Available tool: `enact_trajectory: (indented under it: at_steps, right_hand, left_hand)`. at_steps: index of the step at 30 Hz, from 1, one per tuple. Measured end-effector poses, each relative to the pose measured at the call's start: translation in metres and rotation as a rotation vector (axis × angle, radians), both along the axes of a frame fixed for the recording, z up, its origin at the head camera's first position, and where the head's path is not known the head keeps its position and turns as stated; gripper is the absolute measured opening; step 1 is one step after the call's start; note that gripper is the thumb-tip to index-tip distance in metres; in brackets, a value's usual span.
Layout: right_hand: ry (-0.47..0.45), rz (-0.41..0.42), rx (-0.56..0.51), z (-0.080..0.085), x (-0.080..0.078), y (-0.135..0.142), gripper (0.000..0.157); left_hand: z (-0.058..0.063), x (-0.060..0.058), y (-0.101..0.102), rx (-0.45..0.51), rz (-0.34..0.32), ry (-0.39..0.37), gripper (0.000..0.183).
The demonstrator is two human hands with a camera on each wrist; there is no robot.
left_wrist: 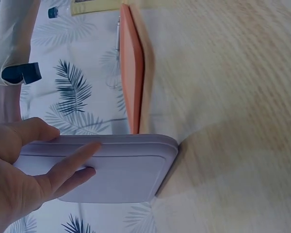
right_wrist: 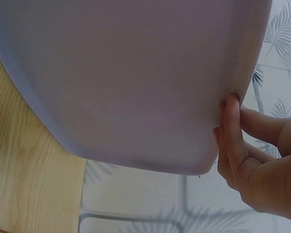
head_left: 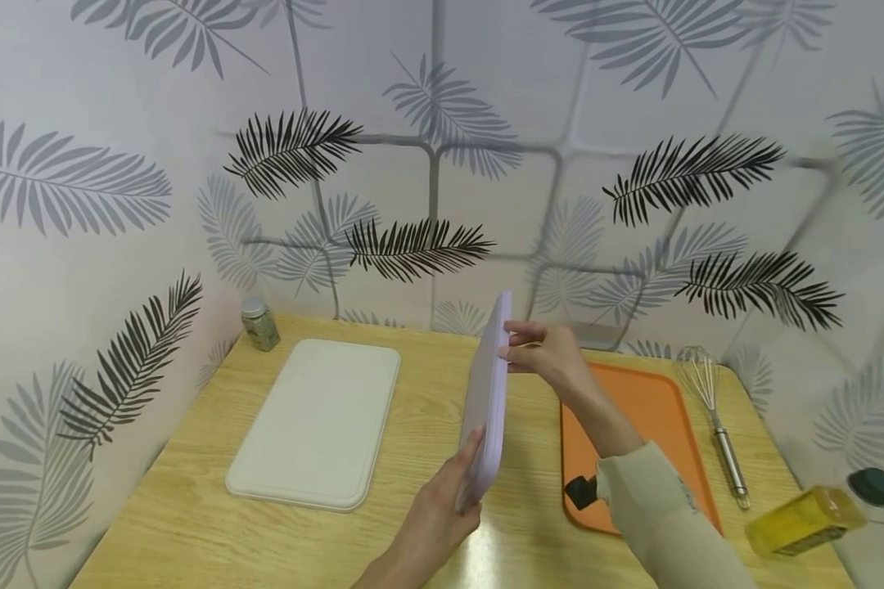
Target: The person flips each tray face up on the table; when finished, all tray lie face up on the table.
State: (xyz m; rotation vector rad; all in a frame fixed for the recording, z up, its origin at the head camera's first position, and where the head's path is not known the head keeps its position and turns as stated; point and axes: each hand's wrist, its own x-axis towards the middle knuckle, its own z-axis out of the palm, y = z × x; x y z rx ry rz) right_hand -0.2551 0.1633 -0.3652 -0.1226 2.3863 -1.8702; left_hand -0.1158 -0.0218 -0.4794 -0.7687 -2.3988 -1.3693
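A lilac tray (head_left: 489,401) is held on edge, nearly upright, over the middle of the table. My left hand (head_left: 433,514) grips its near end, with the thumb on one side and fingers on the other. Up at the far top edge, my right hand (head_left: 548,353) pinches the rim between thumb and fingers. The right wrist view shows one broad face of the lilac tray (right_wrist: 121,92) with its raised rim. In the left wrist view, the tray's (left_wrist: 119,179) lower edge seems to meet the tabletop, though contact is hard to tell.
A white tray (head_left: 317,421) lies flat at left, with a small spice jar (head_left: 259,323) behind it. Beneath the right forearm is an orange tray (head_left: 644,409). A whisk (head_left: 720,433) and a tilted-looking bottle of yellow liquid (head_left: 806,519) stand farther right. Patterned walls enclose the table.
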Motion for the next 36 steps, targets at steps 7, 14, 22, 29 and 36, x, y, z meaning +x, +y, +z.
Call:
enact_trajectory:
  at_steps: [7,14,22,29,36]
  right_hand:
    - [-0.005,-0.009,-0.028,0.002,0.0,-0.005,0.047]
    - [0.003,0.002,-0.041,0.0,0.0,-0.014,0.048]
    - [0.007,0.01,-0.025,0.002,0.001,-0.021,0.048]
    - [-0.011,0.016,-0.043,-0.001,-0.001,-0.028,0.048]
    - [0.027,0.031,-0.034,-0.001,0.0,-0.034,0.05]
  left_hand:
    - [0.007,-0.002,0.002,0.048,-0.017,0.051,0.103]
    - [0.019,0.0,-0.002,0.098,-0.073,-0.034,0.095]
    - [0.048,0.001,-0.012,0.162,-0.092,-0.072,0.072]
    - [0.055,0.006,-0.015,0.144,-0.063,-0.107,0.067]
    - [0.058,0.008,-0.016,0.158,-0.039,-0.093,0.06]
